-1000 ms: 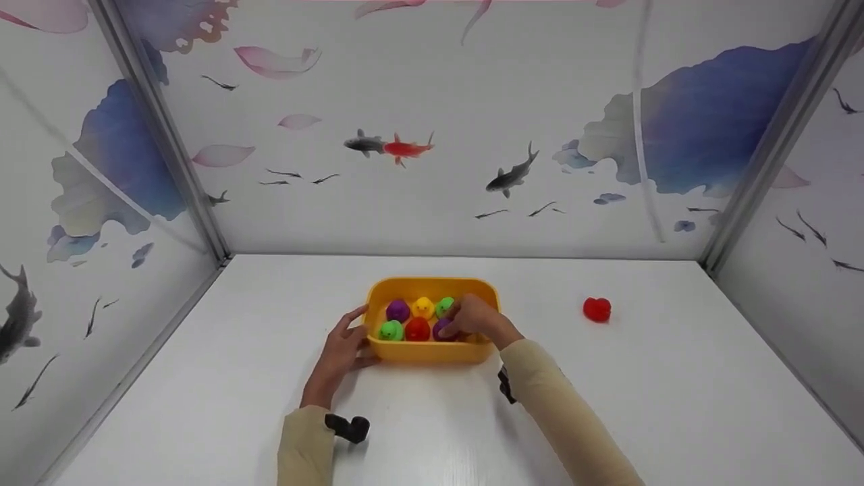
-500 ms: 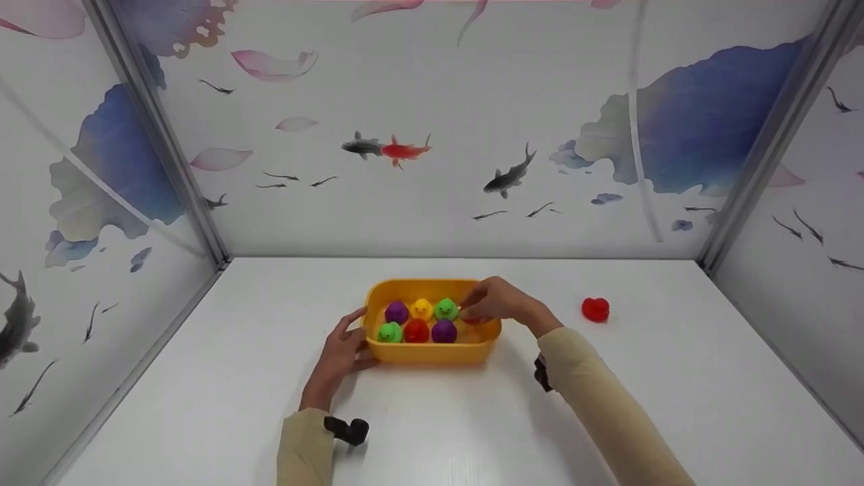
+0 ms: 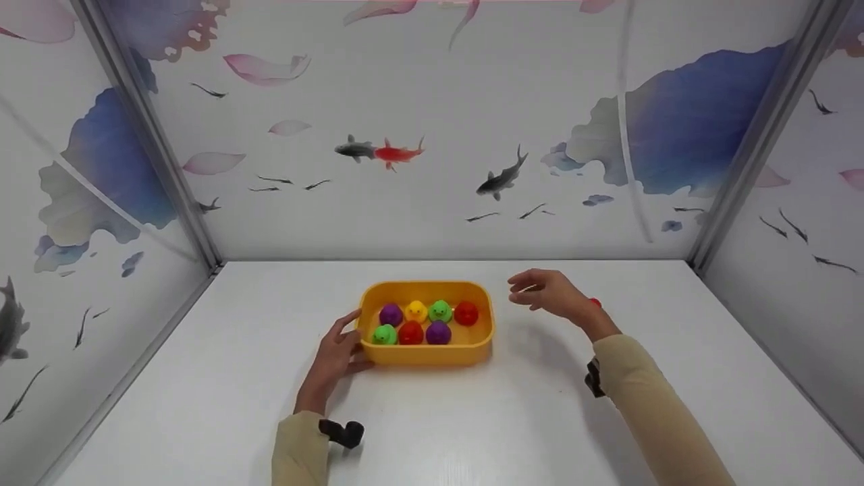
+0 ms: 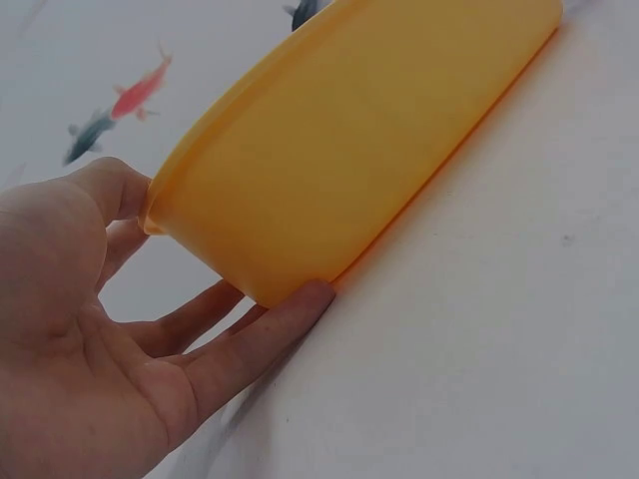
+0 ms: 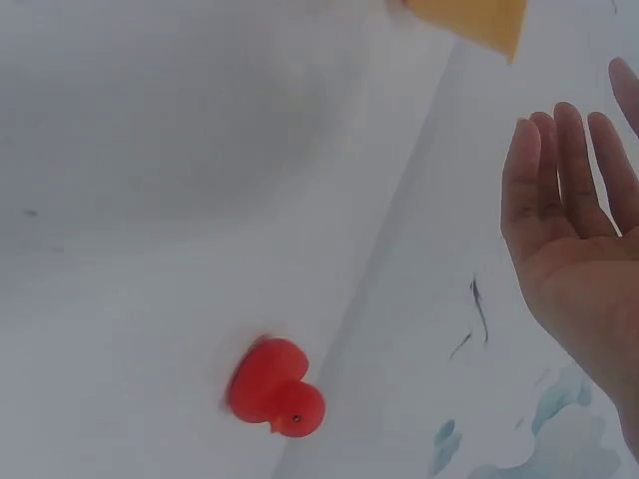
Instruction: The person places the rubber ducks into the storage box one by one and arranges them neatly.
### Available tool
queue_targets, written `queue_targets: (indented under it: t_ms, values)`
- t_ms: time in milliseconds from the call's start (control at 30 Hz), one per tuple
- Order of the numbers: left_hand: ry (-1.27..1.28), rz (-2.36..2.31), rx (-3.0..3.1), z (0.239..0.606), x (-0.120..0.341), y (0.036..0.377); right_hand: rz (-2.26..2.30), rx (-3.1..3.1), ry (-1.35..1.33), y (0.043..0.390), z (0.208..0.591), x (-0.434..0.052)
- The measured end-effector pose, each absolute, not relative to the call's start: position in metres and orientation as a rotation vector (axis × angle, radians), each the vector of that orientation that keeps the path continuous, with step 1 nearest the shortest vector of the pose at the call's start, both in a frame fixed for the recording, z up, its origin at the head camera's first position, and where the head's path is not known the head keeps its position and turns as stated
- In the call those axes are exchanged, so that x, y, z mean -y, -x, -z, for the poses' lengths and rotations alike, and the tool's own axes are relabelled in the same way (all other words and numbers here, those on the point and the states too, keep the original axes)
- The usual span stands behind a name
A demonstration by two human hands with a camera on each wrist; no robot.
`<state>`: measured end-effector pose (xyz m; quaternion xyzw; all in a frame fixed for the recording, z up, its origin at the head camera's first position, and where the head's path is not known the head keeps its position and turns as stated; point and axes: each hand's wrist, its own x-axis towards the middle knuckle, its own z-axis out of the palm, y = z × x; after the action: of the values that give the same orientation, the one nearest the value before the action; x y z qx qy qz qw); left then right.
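Note:
A yellow tub (image 3: 425,352) stands mid-table and holds several small toy ducks: purple (image 3: 390,314), yellow (image 3: 416,311), green (image 3: 440,310) and red (image 3: 466,313) at the back, with green, red and purple in front. My left hand (image 3: 337,351) rests against the tub's left end. Its straight fingers (image 4: 270,324) lie along the tub's (image 4: 349,140) base and the thumb is at the rim. My right hand (image 3: 543,290) hovers open and empty to the right of the tub. Another red duck (image 5: 275,389) sits on the table below my right hand (image 5: 569,230).
White table inside a booth with fish-patterned walls on the left, back and right. In the head view the loose red duck (image 3: 595,302) is mostly hidden behind my right wrist. The tub's corner (image 5: 469,20) shows at the top of the right wrist view.
My right hand has let go of a red duck in the tub's back right spot and has drawn out to the right, fingers open. The left hand stays at the tub.

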<state>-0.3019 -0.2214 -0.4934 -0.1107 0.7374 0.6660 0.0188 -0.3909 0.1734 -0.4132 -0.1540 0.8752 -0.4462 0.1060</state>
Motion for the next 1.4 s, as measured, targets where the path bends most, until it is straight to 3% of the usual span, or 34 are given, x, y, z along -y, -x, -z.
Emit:
queue_targets:
  t_ms: [300,667,1400]
  values:
    - [0.33,-2.103,-2.273,0.495,0.224,0.302,1.466,-2.619,0.429,0.391,0.426,-0.224]
    - [0.331,-2.081,-2.286,0.493,0.224,0.302,1.551,-2.708,0.176,0.39,0.437,-0.281]
    - [0.322,-2.08,-2.28,0.496,0.223,0.3,1.665,-2.465,-0.204,0.393,0.481,-0.291]
